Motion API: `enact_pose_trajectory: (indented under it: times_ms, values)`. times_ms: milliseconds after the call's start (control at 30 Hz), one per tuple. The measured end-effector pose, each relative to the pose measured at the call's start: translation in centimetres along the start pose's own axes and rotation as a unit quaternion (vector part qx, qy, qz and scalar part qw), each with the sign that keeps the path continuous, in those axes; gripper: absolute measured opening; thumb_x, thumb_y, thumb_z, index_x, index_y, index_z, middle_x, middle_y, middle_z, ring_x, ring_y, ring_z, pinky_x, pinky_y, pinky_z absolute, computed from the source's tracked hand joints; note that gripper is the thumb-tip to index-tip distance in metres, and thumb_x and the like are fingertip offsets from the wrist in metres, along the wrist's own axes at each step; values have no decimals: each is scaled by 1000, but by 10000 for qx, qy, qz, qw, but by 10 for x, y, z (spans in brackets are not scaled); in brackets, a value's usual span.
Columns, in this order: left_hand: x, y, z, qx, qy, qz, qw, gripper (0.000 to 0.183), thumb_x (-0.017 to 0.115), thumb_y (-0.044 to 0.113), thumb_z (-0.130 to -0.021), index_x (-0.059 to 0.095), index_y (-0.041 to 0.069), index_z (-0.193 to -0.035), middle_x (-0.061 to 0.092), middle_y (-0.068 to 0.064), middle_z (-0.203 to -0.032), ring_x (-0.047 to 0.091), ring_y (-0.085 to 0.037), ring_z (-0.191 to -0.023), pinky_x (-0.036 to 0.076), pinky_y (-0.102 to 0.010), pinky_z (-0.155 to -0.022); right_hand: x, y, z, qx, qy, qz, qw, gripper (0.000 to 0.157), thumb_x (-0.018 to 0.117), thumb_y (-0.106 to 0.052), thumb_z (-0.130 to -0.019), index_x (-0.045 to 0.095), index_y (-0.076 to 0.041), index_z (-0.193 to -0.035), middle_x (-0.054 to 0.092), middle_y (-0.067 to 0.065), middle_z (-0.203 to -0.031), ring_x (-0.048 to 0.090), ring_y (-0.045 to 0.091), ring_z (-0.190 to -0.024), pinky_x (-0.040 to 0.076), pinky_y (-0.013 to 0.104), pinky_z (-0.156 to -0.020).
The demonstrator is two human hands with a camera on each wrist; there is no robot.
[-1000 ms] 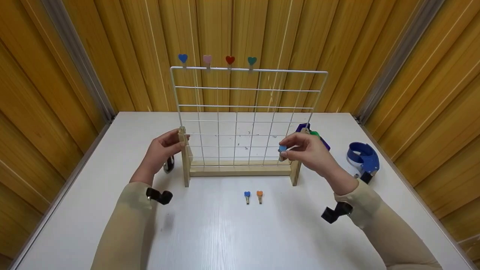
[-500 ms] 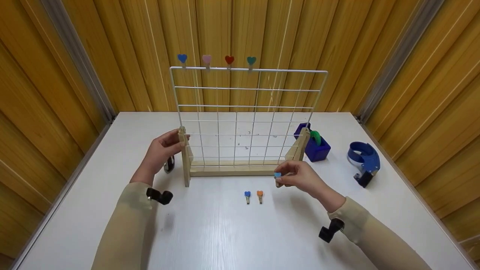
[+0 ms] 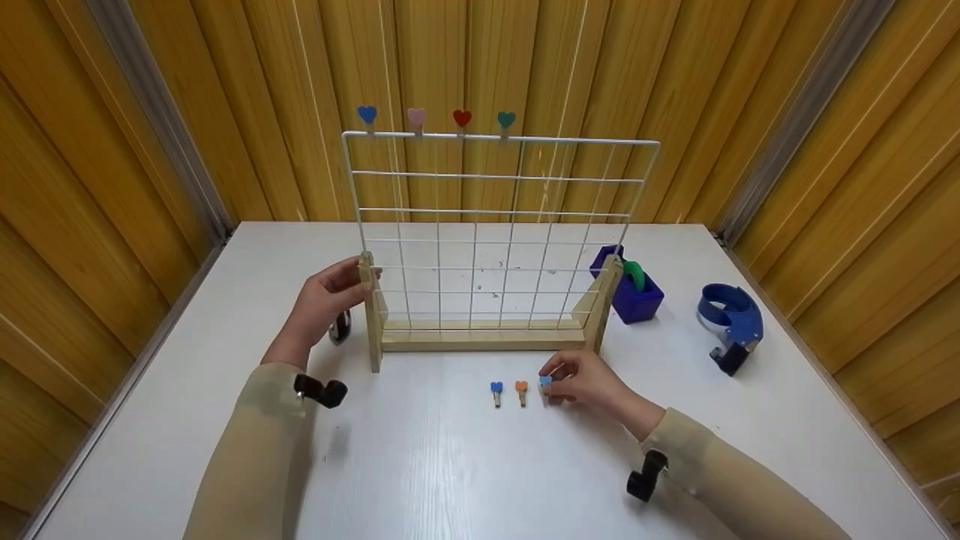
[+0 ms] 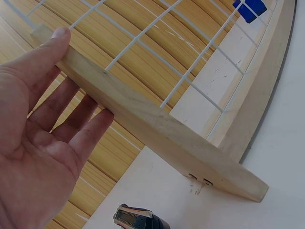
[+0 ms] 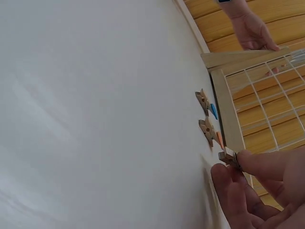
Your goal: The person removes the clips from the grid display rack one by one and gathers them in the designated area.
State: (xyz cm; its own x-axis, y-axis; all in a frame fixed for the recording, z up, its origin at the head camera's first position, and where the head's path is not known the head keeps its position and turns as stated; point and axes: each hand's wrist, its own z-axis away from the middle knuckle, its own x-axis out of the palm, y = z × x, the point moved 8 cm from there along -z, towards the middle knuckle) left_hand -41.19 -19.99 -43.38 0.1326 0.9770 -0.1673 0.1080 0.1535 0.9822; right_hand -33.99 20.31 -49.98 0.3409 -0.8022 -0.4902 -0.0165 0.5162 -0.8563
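With thumb and fingers, my left hand (image 3: 326,304) grips the left wooden upright (image 4: 143,114) of a white wire grid stand (image 3: 480,341). Down by the table, my right hand (image 3: 589,382) pinches a small wooden clothespin (image 5: 228,156) with a light blue heart (image 3: 545,382). To its left lie an orange-heart clothespin (image 3: 521,392) and a blue-heart clothespin (image 3: 496,393), in a row in front of the stand. Along the grid's top bar are clipped a blue heart (image 3: 367,115), a pink heart (image 3: 417,116), a red heart (image 3: 462,118) and a green heart (image 3: 506,120).
Behind the right upright stands a dark blue box (image 3: 637,300) with a green ring (image 3: 634,275). A blue tape dispenser (image 3: 731,319) sits farther right. Near my left wrist lies a dark, rounded object (image 4: 140,218). Wood-patterned panels (image 3: 480,75) enclose the table.
My right hand has come down from beside the right upright to the table with the light blue clothespin, right of the other two. The left hand keeps its hold.
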Motion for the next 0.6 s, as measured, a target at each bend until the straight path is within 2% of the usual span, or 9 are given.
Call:
enact_pose_trajectory:
  times_ms: [100, 433, 600]
  values:
    - [0, 0, 0, 6, 1, 18, 10000, 63, 75, 28, -95, 50, 19, -152, 64, -6, -145, 63, -9, -124, 55, -21, -101, 3, 2, 0, 83, 92, 255, 9996, 21, 79, -5, -86, 73, -3, -106, 72, 9, -90, 66, 12, -72, 50, 26, -61]
    - [2, 2, 0, 71, -28, 143, 9999, 63, 74, 26, -96, 49, 14, -153, 64, -8, -144, 63, -10, -123, 55, -19, -99, 4, 2, -2, 16, 186, 648, 9977, 17, 79, -4, -85, 76, -4, -102, 66, 6, -88, 56, 14, -77, 48, 24, -63]
    - [1, 1, 0, 47, -29, 121, 9999, 62, 74, 28, -96, 50, 16, -152, 64, -8, -144, 63, -12, -124, 55, -19, -99, 6, 5, -4, 212, 97, 796, 9966, 16, 79, -5, -86, 76, -5, -101, 66, 4, -88, 55, 14, -78, 47, 23, -65]
